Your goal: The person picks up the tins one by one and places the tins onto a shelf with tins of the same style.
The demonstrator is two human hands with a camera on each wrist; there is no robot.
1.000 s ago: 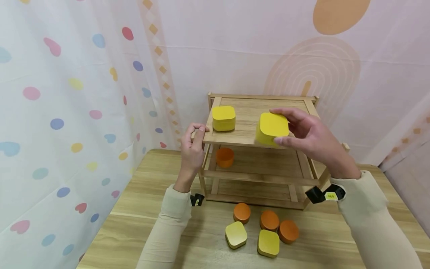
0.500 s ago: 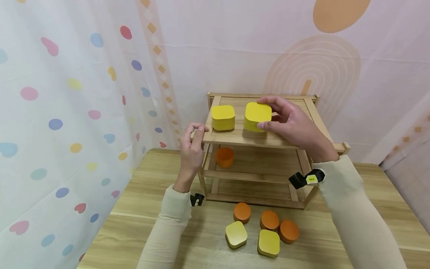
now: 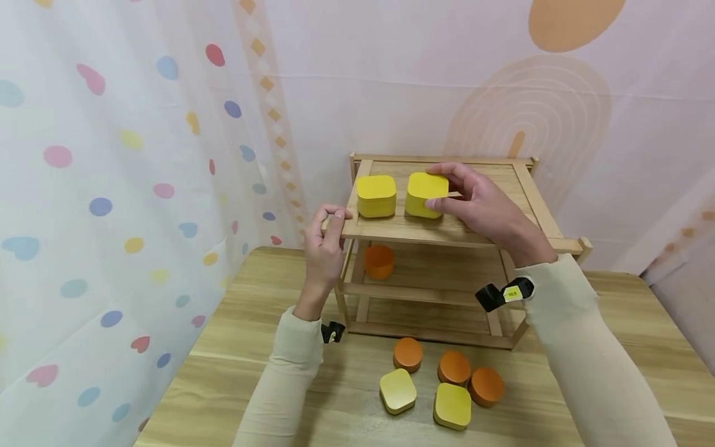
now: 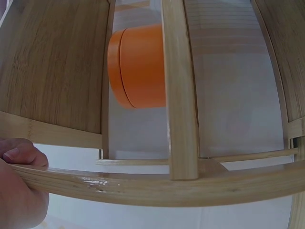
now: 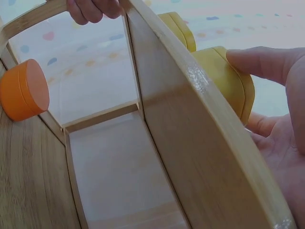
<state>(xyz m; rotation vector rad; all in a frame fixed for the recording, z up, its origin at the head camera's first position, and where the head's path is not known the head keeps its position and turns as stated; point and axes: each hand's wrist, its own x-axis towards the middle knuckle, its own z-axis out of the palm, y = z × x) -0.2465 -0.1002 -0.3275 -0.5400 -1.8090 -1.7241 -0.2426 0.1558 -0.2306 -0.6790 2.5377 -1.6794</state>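
Behind right hand (image 3: 480, 202), yellow tin (image 3: 426, 194) right side hidden.

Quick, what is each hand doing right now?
Left hand: grips the front left corner of the wooden shelf.
Right hand: holds the yellow box on the top shelf, beside another yellow box.

two tins (image 3: 376, 195) sit side by side on the rack's top shelf (image 3: 475, 226), one tin (image 3: 379, 261) on the shelf below; five more lie on the table (image 3: 234, 347) before the rack.
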